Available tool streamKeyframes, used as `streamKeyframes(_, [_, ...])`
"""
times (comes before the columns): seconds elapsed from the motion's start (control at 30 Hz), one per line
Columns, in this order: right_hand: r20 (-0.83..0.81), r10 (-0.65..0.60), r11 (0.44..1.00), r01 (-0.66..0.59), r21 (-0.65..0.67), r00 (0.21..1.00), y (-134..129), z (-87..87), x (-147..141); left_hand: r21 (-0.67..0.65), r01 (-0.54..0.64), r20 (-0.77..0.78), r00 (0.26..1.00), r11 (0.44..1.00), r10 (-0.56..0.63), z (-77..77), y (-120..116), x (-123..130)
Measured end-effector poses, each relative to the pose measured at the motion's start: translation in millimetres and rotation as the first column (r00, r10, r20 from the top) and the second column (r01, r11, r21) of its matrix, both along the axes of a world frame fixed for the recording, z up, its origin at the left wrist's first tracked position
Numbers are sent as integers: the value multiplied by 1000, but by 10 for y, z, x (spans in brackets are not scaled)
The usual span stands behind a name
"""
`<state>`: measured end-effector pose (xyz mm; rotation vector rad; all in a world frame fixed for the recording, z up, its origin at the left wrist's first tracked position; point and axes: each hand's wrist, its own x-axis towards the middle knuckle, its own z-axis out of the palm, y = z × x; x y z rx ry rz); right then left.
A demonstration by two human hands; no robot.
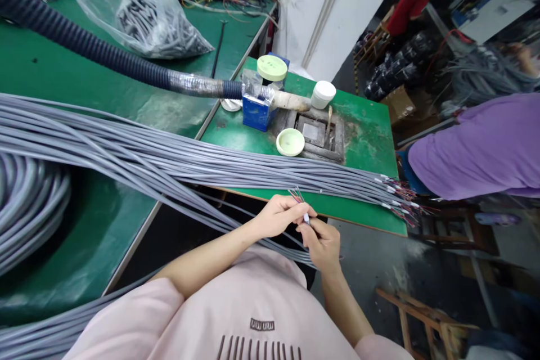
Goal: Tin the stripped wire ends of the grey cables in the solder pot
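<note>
Both my hands meet over the near edge of the green bench, around the end of one grey cable (pixel 306 218). My left hand (pixel 280 215) is closed, thumb and fingers pinching at the cable's stripped end, where thin coloured wires (pixel 296 196) fan out. My right hand (pixel 323 242) grips the grey cable just below a white band. Just beyond my hands runs a long bundle of grey cables (pixel 253 166), its stripped ends (pixel 394 199) showing white bands and coloured wires at the right.
A solder pot (pixel 314 132) is set in the bench (pixel 371 124), with a pale green lid (pixel 290 142) and a white tub (pixel 323 94) beside it. A black hose (pixel 126 67) rests on a blue box (pixel 256 115). At the right is a person in purple (pixel 481 146).
</note>
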<state>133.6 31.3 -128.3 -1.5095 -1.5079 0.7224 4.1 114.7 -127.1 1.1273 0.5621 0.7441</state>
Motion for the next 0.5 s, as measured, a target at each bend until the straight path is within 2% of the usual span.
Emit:
streamKeyframes(0.27, [-115, -1, 999, -5, -54, 993, -32, -38, -9, -124, 26, 61, 998, 992, -18, -4, -36, 31])
streamKeyframes(0.5, [-255, 19, 995, -44, -93, 967, -39, -37, -24, -149, 12, 44, 999, 989, -6, 6, -23, 27])
